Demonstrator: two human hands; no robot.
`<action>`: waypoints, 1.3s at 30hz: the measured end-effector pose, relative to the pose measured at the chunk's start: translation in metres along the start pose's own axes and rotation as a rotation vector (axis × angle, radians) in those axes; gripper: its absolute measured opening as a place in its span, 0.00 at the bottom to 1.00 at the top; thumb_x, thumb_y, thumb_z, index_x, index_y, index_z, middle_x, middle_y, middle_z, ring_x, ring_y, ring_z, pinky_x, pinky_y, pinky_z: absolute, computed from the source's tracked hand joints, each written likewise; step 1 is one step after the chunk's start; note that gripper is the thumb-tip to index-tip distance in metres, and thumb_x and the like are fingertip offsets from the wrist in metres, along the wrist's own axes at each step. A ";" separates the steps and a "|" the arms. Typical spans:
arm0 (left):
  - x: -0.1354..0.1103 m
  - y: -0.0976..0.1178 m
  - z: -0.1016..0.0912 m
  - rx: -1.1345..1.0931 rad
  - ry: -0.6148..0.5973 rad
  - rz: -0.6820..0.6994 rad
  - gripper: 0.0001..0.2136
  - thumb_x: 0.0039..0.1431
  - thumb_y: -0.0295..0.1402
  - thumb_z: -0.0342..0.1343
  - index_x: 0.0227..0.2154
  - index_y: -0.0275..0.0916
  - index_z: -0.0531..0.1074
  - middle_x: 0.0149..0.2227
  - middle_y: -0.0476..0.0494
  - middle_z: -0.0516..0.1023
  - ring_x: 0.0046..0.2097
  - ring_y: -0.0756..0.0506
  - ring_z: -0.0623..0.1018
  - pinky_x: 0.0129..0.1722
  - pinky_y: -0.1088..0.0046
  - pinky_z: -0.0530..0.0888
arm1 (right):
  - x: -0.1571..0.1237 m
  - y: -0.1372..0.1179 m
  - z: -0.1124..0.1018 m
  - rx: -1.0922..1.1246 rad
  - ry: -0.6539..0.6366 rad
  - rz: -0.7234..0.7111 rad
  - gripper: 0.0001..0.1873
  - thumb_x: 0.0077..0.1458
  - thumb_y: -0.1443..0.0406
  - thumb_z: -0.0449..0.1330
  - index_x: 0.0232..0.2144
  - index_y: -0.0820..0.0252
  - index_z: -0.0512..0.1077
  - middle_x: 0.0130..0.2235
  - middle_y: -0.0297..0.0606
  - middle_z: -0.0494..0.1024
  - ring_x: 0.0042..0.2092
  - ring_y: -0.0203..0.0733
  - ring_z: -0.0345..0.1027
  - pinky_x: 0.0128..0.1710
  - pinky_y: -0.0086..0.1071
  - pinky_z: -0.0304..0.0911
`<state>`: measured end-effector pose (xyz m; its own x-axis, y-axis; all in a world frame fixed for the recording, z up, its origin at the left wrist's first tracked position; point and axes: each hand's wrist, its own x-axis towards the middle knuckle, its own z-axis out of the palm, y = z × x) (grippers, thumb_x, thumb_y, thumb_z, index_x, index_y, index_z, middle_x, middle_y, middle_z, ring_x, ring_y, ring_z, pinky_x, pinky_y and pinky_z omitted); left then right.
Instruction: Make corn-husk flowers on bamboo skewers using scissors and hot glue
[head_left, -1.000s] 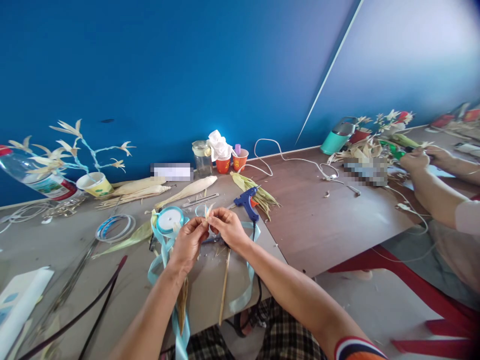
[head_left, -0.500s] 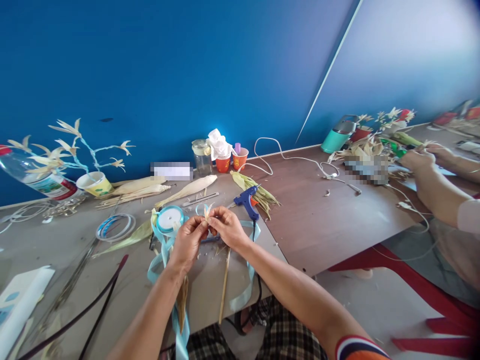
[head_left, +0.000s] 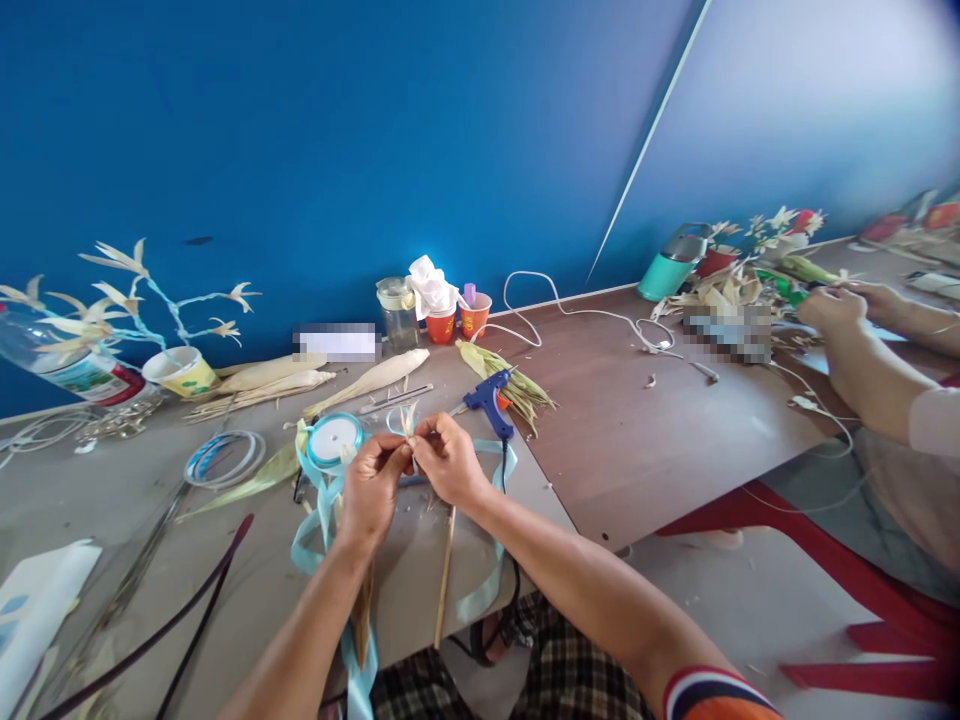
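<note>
Between my fingertips stands a small pale corn-husk flower [head_left: 407, 420], its narrow petals pointing up. My left hand [head_left: 375, 485] pinches its base from the left. From the right, my right hand [head_left: 448, 458] closes on the same base, and the two thumbs nearly touch. The fingers hide the flower's lower part. Just left of my hands lies a roll of light blue ribbon [head_left: 335, 440], with loose loops trailing down to the table's edge. A blue glue gun [head_left: 491, 400] rests behind my right hand. A thin stick [head_left: 445, 575] lies below it.
Husk flowers on blue stems stand in a yellow cup [head_left: 182, 372], beside a plastic bottle [head_left: 94, 370]. A glass jar [head_left: 397, 315] and red paper cups [head_left: 475, 318] line the wall. Dry husks [head_left: 375, 382] lie in front. At right, another person's hands [head_left: 836, 305] work near a green tumbler [head_left: 673, 265].
The flower's petals show a little more above my fingertips. Both hands keep their pinch, and the whole view has shifted slightly.
</note>
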<state>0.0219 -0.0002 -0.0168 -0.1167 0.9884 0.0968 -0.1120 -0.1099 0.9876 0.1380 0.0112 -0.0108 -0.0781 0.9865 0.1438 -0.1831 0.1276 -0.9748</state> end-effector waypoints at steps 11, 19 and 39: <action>0.001 0.012 0.007 -0.368 -0.051 -0.131 0.09 0.43 0.33 0.67 0.25 0.37 0.72 0.21 0.51 0.70 0.23 0.53 0.69 0.25 0.74 0.66 | 0.001 -0.002 -0.004 0.124 -0.126 -0.038 0.11 0.54 0.56 0.56 0.32 0.58 0.64 0.20 0.28 0.66 0.22 0.33 0.62 0.25 0.29 0.60; 0.002 0.009 0.004 -0.397 -0.030 -0.137 0.10 0.41 0.31 0.68 0.24 0.37 0.72 0.21 0.52 0.71 0.23 0.53 0.69 0.25 0.76 0.67 | -0.004 -0.002 -0.008 -0.170 -0.130 -0.328 0.10 0.60 0.62 0.51 0.35 0.59 0.71 0.29 0.35 0.69 0.26 0.34 0.64 0.30 0.31 0.64; 0.006 0.007 0.000 -0.347 0.040 -0.134 0.10 0.40 0.31 0.68 0.25 0.37 0.73 0.23 0.52 0.71 0.25 0.54 0.68 0.27 0.78 0.66 | -0.006 0.002 -0.010 -0.389 -0.075 -0.515 0.16 0.59 0.68 0.49 0.45 0.57 0.73 0.37 0.43 0.74 0.39 0.42 0.68 0.42 0.36 0.66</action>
<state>0.0206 0.0052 -0.0092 -0.1157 0.9924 -0.0419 -0.4556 -0.0155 0.8900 0.1475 0.0068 -0.0157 -0.1457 0.7810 0.6073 0.1519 0.6242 -0.7663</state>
